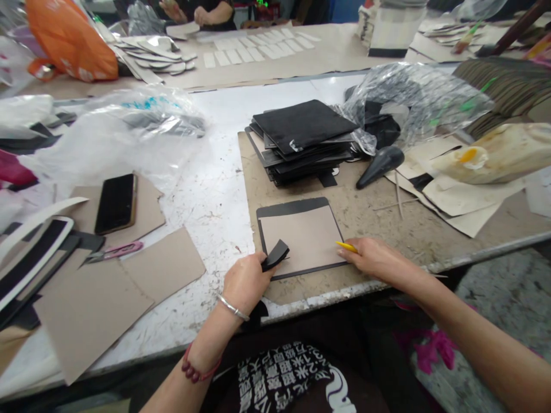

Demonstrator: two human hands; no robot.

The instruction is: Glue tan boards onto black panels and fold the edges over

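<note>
My left hand (246, 281) is closed round a folded black strip (276, 256), above the lower left corner of a flat panel (301, 235). That panel is beige with a dark border, wider along its far edge. At the panel's right side, my right hand (364, 255) pinches a thin yellow pointed tool (346, 246), its tip directed left over the beige surface. Most of the tool is hidden in the fingers. Beyond the panel rises an uneven stack of black panels (305, 129). A dark, tapered, rounded tool (381, 165) lies right of the stack.
To the left are a phone (115, 203), a pink-handled cutter (123, 249) and beige boards (92, 310). A glue-stained bag (499, 152) rests on scraps at right. Clear plastic bags (426, 94) lie behind. Across the table, another person's hands (206, 14) hold a pale piece.
</note>
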